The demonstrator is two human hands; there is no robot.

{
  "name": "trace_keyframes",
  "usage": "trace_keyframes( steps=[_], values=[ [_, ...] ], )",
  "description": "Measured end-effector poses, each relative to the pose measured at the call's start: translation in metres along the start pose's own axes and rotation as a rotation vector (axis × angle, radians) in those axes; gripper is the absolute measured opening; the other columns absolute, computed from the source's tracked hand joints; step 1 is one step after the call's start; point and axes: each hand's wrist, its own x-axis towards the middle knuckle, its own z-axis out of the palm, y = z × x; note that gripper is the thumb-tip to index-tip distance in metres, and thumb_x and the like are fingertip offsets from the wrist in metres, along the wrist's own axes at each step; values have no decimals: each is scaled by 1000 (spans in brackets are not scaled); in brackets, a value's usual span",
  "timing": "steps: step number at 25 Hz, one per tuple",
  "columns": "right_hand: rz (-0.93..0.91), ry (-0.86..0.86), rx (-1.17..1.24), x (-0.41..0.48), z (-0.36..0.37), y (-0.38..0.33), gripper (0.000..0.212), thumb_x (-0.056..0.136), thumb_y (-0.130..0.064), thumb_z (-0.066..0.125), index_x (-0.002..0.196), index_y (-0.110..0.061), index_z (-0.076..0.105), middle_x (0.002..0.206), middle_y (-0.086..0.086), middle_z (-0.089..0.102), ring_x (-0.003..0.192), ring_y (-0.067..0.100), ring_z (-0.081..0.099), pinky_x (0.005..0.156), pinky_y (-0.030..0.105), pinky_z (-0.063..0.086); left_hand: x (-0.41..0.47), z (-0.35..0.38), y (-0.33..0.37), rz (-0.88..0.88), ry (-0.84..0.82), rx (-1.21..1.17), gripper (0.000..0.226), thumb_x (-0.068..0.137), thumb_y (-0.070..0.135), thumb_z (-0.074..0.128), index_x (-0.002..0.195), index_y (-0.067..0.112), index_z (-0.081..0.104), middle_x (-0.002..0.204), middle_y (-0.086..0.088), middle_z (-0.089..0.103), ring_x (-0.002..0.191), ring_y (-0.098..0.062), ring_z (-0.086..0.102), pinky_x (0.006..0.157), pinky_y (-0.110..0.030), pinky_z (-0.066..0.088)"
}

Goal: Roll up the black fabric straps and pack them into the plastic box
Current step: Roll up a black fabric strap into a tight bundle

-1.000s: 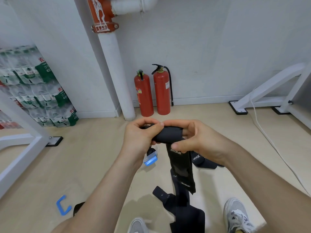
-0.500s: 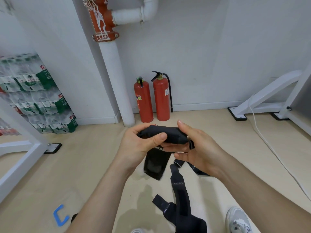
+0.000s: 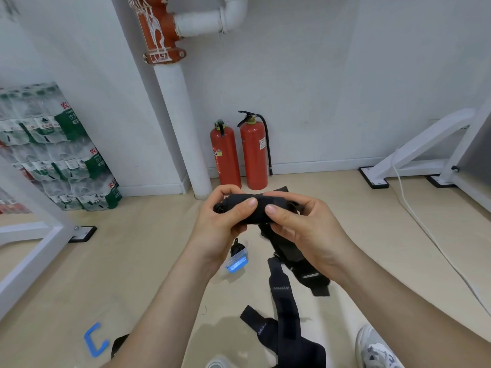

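Hands meet on the near side of the extinguishers (image 3: 253,155), both gripping one black roll (image 3: 256,209) held off the floor. At the roll's left end the left hand (image 3: 220,224) wraps round it, thumb laid across the near face and fingers curled behind. At the right end the right hand (image 3: 305,229) clasps it the same way, its thumb tip just beside the other thumb tip. From under the roll a loose tail (image 3: 292,254) of the same strap hangs down, partly hidden by the right wrist; whether its end touches the floor cannot be told

Further out from the extinguishers, toward the person, a second strap (image 3: 283,296) with pale lettering lies lengthwise on the floor. Its near end runs into a wider black piece (image 3: 303,349) at the bottom edge, between two pale shoes (image 3: 377,349). Straight out from the left extinguisher, a small clear box (image 3: 236,264) with a blue part sits on the floor. It shows just under the left hand, apart from the second strap, with a small black bit at its far end. Whether that bit is inside it cannot be told

Just left of the extinguishers a white pipe (image 3: 183,128) stands against the wall. Well to their left are stacked bottle packs (image 3: 53,150). Far out and left, a blue mark (image 3: 94,341) lies on the floor. Well right of the extinguishers stands a white frame (image 3: 419,144), with a white cable (image 3: 414,208) trailing across the floor
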Motion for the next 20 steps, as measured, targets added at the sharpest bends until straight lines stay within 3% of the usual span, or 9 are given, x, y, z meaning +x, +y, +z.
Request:
trace_keyframes(
  steps=[3,5,8,10,13,15,17,18,20],
  values=[
    [-60,5,-22,-1,2,3,29,81,-6,75,109,-1,70,101,23,73,94,31,71,88,39,58,-6,10,-3,-91,-3,-92,26,73,22,80,88,16,59,79,-7,65,62,-21,63,54,-24,44],
    [-68,60,-36,-3,6,1,30,81,0,76,109,-2,65,94,15,74,91,26,73,75,34,60,-11,23,-9,-138,3,-52,23,83,31,72,92,16,57,78,-6,66,65,-23,67,55,-25,41],
    [-74,172,-98,-3,5,-2,45,82,-3,76,121,-16,59,97,1,72,83,10,72,66,20,55,-17,37,-14,-178,6,56,27,98,40,53,101,13,55,81,-8,73,74,-31,74,54,-26,43],
    [-30,205,-125,1,-1,-3,52,84,-7,75,129,-24,54,105,5,69,82,11,72,67,24,56,-20,39,-10,-172,-54,178,33,100,46,46,104,14,56,82,-10,75,69,-29,74,52,-25,46],
    [36,130,-191,7,-11,-9,37,89,-7,68,123,-20,62,91,8,75,75,17,70,65,29,54,-19,31,-2,-65,-97,451,26,97,43,55,93,18,61,66,-6,69,54,-18,63,52,-24,45],
    [62,10,-185,10,-19,-16,26,94,0,56,113,-11,70,83,7,75,68,15,69,59,21,51,-11,19,2,89,22,541,19,85,35,75,95,24,63,75,4,65,65,-8,59,62,-20,47],
    [100,-129,-147,10,-26,-21,29,96,0,49,109,-8,73,88,13,73,71,20,67,61,24,51,-6,7,3,112,-47,570,48,75,33,83,116,34,59,104,16,65,96,3,59,82,-15,46],
    [115,-197,-132,10,-28,-22,29,95,-4,49,110,-8,73,91,17,71,74,24,66,64,26,51,-5,4,2,66,-134,537,52,76,30,83,121,33,58,113,16,67,107,2,60,89,-17,47],
    [126,-274,-110,11,-32,-22,31,90,-12,53,114,-9,72,99,20,70,84,32,64,75,34,52,-6,7,-4,-13,-194,425,32,84,21,76,114,23,65,107,5,74,104,-11,68,88,-28,54]
  ],
)
